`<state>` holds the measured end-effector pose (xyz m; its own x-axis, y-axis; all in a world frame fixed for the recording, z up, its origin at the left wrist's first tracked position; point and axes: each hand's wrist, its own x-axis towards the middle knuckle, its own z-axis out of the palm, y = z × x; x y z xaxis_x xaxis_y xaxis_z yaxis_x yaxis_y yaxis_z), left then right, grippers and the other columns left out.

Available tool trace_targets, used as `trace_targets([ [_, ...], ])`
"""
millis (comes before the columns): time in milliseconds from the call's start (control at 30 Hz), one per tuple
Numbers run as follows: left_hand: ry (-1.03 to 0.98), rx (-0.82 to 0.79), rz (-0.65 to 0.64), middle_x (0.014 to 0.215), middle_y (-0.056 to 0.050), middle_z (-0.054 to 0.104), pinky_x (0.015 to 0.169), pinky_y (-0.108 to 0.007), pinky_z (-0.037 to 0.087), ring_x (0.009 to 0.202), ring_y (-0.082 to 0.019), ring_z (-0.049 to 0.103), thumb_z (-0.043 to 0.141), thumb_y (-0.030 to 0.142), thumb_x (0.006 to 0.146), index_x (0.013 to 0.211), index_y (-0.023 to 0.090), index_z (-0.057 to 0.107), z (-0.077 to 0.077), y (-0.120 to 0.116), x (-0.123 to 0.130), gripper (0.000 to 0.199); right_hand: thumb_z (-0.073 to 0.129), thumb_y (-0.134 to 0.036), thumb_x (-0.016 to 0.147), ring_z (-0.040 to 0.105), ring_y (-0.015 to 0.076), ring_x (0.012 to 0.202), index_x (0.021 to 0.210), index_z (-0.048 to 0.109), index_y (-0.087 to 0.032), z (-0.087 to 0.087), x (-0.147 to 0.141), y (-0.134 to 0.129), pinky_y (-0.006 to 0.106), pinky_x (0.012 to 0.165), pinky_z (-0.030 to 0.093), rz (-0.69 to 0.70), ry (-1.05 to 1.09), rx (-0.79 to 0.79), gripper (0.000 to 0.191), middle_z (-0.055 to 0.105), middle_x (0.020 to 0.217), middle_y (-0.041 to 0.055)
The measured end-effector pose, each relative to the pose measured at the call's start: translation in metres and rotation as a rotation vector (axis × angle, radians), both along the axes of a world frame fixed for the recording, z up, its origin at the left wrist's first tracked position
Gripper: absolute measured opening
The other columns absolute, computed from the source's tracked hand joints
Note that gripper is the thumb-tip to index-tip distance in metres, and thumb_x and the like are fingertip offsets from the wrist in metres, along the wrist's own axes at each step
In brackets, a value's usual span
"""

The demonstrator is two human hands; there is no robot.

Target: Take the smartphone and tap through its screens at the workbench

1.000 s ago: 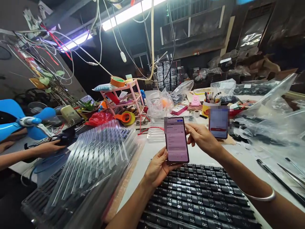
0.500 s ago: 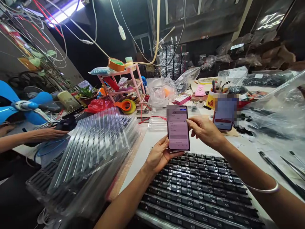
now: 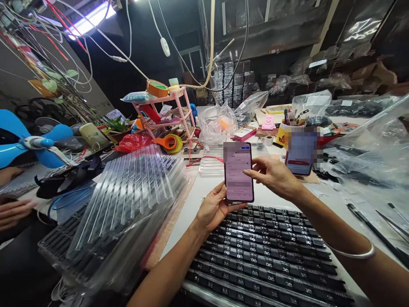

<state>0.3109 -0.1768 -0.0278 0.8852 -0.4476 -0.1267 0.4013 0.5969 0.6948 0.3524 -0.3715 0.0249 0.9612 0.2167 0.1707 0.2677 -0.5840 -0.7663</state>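
Note:
My left hand (image 3: 212, 208) is closed around the lower left part of a smartphone (image 3: 238, 181), held upright with its screen facing me. The screen shows a light form-like page, with its upper left corner blurred out. My right hand (image 3: 276, 175) is at the phone's right edge, thumb over the screen and fingers curled at and partly behind the edge. Beneath both hands lies a tray of black parts (image 3: 268, 256) with silvery pins, set in rows. A second phone (image 3: 299, 160) leans upright behind my right hand, its top blurred.
Clear ribbed plastic trays (image 3: 128, 187) are stacked to the left. Beyond them are a blue fan (image 3: 35, 143) and a co-worker's hand (image 3: 14, 213). A pink rack (image 3: 182, 111) stands behind. Tweezers (image 3: 393, 226) and plastic bags (image 3: 380, 145) lie on the right.
My right thumb has moved from the phone's right edge onto the screen, slightly lower. The page has shifted slightly. The co-worker's hand has drawn back from the black item at left.

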Motion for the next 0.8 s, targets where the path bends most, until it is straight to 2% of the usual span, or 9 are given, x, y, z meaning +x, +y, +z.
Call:
trace_targets([
  [400,0.003,0.005,0.007,0.122,-0.011,0.060,0.088,-0.048,0.053,0.108,-0.026,0.059,0.052,0.022,0.090,0.121,0.017,0.058,-0.0016,-0.0009,-0.0013,0.032,0.059,-0.041,0.084,0.059,0.0166,0.066,0.090,0.063,-0.017,0.0026,-0.0009,0.0026,0.028,0.059,0.044,-0.032,0.001,-0.044,0.025,0.066,0.080,0.0040],
  [667,-0.007,0.005,-0.003,0.122,-0.012,0.060,0.088,-0.047,0.052,0.109,-0.026,0.059,0.052,0.023,0.090,0.121,0.018,0.058,-0.0012,-0.0018,-0.0013,0.032,0.065,-0.042,0.079,0.056,0.0167,0.066,0.093,0.063,-0.017,0.0032,-0.0031,0.0077,0.030,0.061,0.041,-0.128,-0.028,-0.146,0.029,0.065,0.078,0.0024],
  [800,-0.015,-0.002,-0.005,0.122,-0.012,0.061,0.089,-0.047,0.052,0.108,-0.026,0.059,0.051,0.023,0.091,0.121,0.018,0.059,-0.0012,-0.0020,-0.0022,0.032,0.066,-0.044,0.077,0.057,0.0176,0.068,0.095,0.062,-0.017,0.0010,-0.0028,0.0075,0.030,0.062,0.042,-0.117,-0.032,-0.123,0.032,0.066,0.079,0.0025],
])
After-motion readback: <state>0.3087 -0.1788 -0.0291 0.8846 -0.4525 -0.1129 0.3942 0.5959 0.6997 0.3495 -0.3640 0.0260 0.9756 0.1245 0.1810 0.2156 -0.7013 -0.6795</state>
